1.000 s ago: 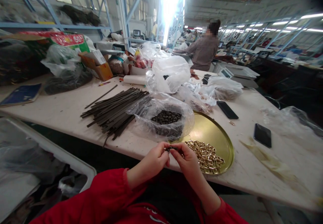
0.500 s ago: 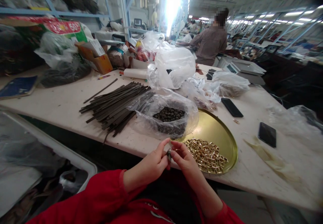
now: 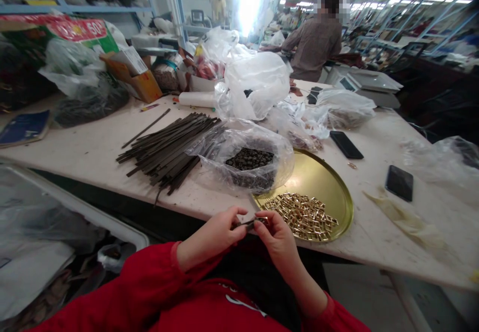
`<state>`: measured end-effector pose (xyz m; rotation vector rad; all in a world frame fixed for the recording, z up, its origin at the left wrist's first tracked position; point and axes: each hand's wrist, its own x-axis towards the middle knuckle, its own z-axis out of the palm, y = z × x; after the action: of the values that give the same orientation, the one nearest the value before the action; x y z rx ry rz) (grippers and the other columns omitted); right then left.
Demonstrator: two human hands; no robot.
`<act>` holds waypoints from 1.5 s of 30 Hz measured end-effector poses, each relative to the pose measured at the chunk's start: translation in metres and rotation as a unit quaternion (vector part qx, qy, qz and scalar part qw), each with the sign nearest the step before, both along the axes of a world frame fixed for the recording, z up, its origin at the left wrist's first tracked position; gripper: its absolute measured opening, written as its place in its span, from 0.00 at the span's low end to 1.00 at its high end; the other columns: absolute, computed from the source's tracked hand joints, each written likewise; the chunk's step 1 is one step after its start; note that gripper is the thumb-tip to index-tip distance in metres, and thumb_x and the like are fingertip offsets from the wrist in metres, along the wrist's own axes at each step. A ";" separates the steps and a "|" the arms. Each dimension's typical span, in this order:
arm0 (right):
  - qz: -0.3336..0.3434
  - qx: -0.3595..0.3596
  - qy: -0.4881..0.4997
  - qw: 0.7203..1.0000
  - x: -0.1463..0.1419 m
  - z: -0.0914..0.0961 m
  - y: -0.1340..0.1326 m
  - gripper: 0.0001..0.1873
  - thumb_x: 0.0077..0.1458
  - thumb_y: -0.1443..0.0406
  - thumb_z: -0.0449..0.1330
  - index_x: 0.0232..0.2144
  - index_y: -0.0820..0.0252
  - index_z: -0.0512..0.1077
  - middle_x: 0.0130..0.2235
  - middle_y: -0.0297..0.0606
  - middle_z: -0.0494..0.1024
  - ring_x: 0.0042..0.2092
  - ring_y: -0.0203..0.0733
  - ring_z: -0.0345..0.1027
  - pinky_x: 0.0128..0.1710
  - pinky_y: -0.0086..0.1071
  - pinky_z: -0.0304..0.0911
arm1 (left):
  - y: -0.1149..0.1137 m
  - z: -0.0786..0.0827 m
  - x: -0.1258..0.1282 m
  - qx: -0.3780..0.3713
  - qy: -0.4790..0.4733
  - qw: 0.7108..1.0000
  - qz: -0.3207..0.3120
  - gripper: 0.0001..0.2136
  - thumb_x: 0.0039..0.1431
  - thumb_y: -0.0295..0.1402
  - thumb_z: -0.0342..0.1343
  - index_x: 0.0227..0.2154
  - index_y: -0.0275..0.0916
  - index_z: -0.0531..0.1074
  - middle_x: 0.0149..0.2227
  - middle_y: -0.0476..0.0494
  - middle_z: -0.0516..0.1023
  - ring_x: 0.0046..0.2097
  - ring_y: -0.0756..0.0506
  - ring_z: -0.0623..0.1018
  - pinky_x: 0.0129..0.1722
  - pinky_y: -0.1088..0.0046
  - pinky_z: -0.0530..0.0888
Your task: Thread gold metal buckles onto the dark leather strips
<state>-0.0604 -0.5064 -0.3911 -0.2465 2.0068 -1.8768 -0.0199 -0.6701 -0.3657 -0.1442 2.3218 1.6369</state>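
My left hand point(image 3: 224, 228) is closed on a short dark strap point(image 3: 247, 224) at the table's front edge. My right hand point(image 3: 276, 236) pinches the strap's other end, where a small gold buckle point(image 3: 262, 219) shows between thumb and forefinger. The fingers partly cover both pieces. Just beyond my right hand, a heap of gold buckles point(image 3: 305, 217) lies on a round gold tray point(image 3: 333, 182). An open clear plastic bag point(image 3: 209, 160) of small dark pieces point(image 3: 250, 158) stands beyond my hands, overlapping the tray's left rim.
Long dark strips point(image 3: 168, 147) lie piled left of the bag. Two black phones, one nearer point(image 3: 399, 182) and one farther point(image 3: 346, 145), rest at the right. White plastic bags point(image 3: 258, 83) and a cardboard box point(image 3: 144, 85) crowd the back. A person point(image 3: 314, 43) stands beyond the table.
My hands have moved slightly apart and turned, so the dark strap now lies level between them and gold shows in my right fingers. The camera view has shifted a little.
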 end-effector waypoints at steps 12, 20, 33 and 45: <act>0.063 0.105 0.104 0.987 0.014 0.000 0.013 0.10 0.53 0.59 0.51 0.30 0.61 0.63 0.23 0.31 0.66 0.25 0.33 0.59 0.26 0.27 0.56 | 0.011 0.008 0.016 0.080 -0.038 0.993 -0.074 0.17 0.54 0.27 0.46 0.47 0.36 0.66 0.34 0.47 0.73 0.29 0.52 0.71 0.31 0.77 0.69; 0.110 0.128 0.098 0.981 0.029 -0.008 0.027 0.08 0.55 0.61 0.50 0.30 0.60 0.63 0.24 0.30 0.67 0.25 0.32 0.59 0.26 0.26 0.55 | 0.012 0.007 0.020 0.131 -0.081 0.979 -0.137 0.19 0.55 0.27 0.46 0.51 0.34 0.61 0.35 0.45 0.72 0.31 0.52 0.72 0.33 0.76 0.69; 0.128 0.133 0.085 0.979 0.037 -0.006 0.037 0.09 0.56 0.61 0.49 0.29 0.60 0.62 0.23 0.30 0.62 0.23 0.31 0.55 0.22 0.25 0.53 | 0.012 0.007 0.022 0.039 -0.161 0.969 -0.184 0.14 0.59 0.39 0.42 0.35 0.34 0.68 0.23 0.50 0.70 0.23 0.53 0.67 0.21 0.80 0.62; 0.153 0.227 0.310 0.911 0.042 -0.004 0.033 0.07 0.57 0.65 0.48 0.29 0.60 0.64 0.27 0.36 0.69 0.29 0.36 0.62 0.30 0.30 0.59 | 0.014 0.011 0.029 -0.073 -0.075 0.974 -0.201 0.13 0.59 0.35 0.41 0.23 0.35 0.65 0.23 0.51 0.67 0.25 0.53 0.65 0.26 0.79 0.59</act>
<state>-0.0185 -0.4733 -0.3950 -1.0591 2.5440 -1.1712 0.0089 -0.6560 -0.3549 0.1583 2.1771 1.2159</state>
